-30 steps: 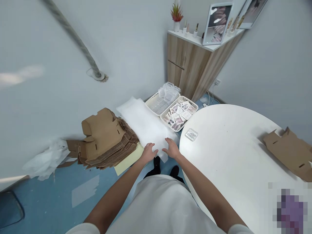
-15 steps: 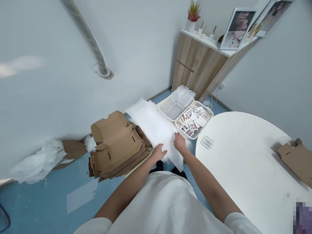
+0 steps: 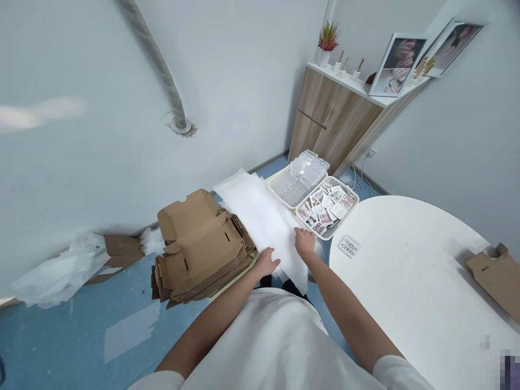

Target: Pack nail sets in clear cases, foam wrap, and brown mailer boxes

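A stack of white foam sheets [image 3: 260, 208] lies in front of me, its near corner hanging close to my legs. My left hand [image 3: 267, 262] rests at the left edge of the stack, thumb apart from the fingers. At the right edge, my right hand [image 3: 304, 241] has its fingers bent and closed at the top foam sheet; the fingertips are partly hidden. To the left of the sheets is a pile of flattened brown cardboard boxes [image 3: 207, 238]. Beyond my right hand stands a white basket of printed cards [image 3: 327, 208].
A second basket [image 3: 284, 189] holds clear plastic cases. On the round white table [image 3: 402, 281] are a small clear case [image 3: 349, 246] and a brown cardboard box [image 3: 498, 279]. A wooden cabinet [image 3: 337, 119] stands in the corner. Crumpled white wrapping [image 3: 60, 271] lies on the floor at left.
The view has tilted up slightly, so everything sits a little lower in the picture. Both hands stay at the foam sheets, with only slight finger movement.
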Available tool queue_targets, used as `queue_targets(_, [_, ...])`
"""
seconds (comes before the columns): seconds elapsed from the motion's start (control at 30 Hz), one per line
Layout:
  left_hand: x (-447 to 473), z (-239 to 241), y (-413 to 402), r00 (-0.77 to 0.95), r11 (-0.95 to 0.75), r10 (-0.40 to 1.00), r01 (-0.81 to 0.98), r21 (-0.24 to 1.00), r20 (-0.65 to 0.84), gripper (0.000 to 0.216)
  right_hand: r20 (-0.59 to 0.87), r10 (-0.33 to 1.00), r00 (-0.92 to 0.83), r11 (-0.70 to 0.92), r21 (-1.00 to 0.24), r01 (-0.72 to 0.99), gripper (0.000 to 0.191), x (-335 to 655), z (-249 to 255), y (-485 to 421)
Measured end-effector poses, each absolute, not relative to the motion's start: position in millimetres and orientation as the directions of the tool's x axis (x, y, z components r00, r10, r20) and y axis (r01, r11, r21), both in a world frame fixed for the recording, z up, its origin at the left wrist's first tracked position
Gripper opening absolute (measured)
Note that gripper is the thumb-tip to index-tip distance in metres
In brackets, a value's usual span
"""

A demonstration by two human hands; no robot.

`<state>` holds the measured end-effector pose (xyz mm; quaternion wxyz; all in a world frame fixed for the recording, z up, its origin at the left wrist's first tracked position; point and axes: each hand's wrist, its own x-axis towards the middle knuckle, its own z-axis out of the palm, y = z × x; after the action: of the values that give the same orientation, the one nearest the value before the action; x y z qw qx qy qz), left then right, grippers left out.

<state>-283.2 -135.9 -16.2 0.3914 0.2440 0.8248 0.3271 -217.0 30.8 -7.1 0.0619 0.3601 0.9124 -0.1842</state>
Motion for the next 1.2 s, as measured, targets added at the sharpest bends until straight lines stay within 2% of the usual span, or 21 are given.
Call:
queue_targets(0.17, [-282.0, -11.0, -137.8, -0.596, 0.666, 0.63, 0.084, 0.741, -0.499, 0.048, -0.335, 0.68, -0.652, 0.503, -0.434, 0.747, 0.052, -223.3, -6.3, 29.5])
queue_targets(0.23, [-282.1, -9.3, -139.0, -0.595, 0.671, 0.624, 0.077, 0.737, -0.506, 0.049, -0.372, 0.665, -0.647, 0.492, -0.433, 0.755, 0.041, -225.9, -1.8, 31.5])
queue_targets(0.33, [-282.5, -6.4, -138.5, -0.596, 0.656, 0.63, 0.067, 0.752, -0.497, 0.05, -0.351, 0.646, -0.677, 0.535, -0.425, 0.73, 0.019, -230.0, 8.9, 33.8])
queue_targets(0.4, [-282.7, -2.8, -135.1, -0.593, 0.625, 0.645, 0.045, 0.78, -0.483, 0.053, -0.313, 0.633, -0.708, 0.563, -0.443, 0.698, 0.02, -233.4, 17.8, 32.4])
queue_targets(0.53, [-285.1, 9.8, -121.8, -0.604, 0.501, 0.653, -0.109, 0.859, -0.457, 0.065, -0.223, 0.483, -0.847, 0.678, -0.517, 0.523, 0.031, -239.2, 36.1, 21.2])
queue_targets(0.67, [-290.4, 22.6, -107.7, -0.635, 0.379, 0.592, -0.324, 0.867, -0.496, 0.065, -0.108, 0.254, -0.961, 0.736, -0.623, 0.264, 0.024, -238.6, 48.9, 5.7])
queue_targets(0.73, [-291.7, 26.2, -102.4, -0.654, 0.332, 0.569, -0.372, 0.867, -0.498, 0.06, -0.047, 0.227, -0.973, 0.696, -0.691, 0.195, 0.021, -235.6, 51.2, -1.0])
queue_targets(0.8, [-290.6, 27.6, -98.4, -0.691, 0.304, 0.56, -0.342, 0.889, -0.457, 0.052, -0.018, 0.301, -0.953, 0.609, -0.766, 0.207, 0.025, -231.2, 51.7, -6.1])
queue_targets(0.9, [-284.0, 27.2, -95.0, -0.718, 0.265, 0.604, -0.227, 0.937, -0.345, 0.046, -0.063, 0.46, -0.886, 0.45, -0.843, 0.294, 0.038, -222.7, 51.8, -8.7])
queue_targets(1.03, [-269.1, 25.7, -93.9, -0.691, 0.227, 0.688, -0.084, 0.97, -0.221, 0.048, -0.078, 0.593, -0.801, 0.458, -0.786, 0.416, 0.045, -205.8, 54.9, -0.9])
queue_targets(1.1, [-261.6, 25.2, -93.1, -0.676, 0.266, 0.709, -0.009, 0.964, -0.202, 0.047, -0.048, 0.673, -0.738, 0.464, -0.75, 0.472, 0.046, -194.0, 57.3, 6.7])
queue_targets(1.2, [-252.2, 24.3, -89.3, -0.707, 0.45, 0.648, 0.057, 0.891, -0.283, 0.053, -0.001, 0.757, -0.653, 0.397, -0.793, 0.462, 0.047, -171.2, 61.1, 20.3])
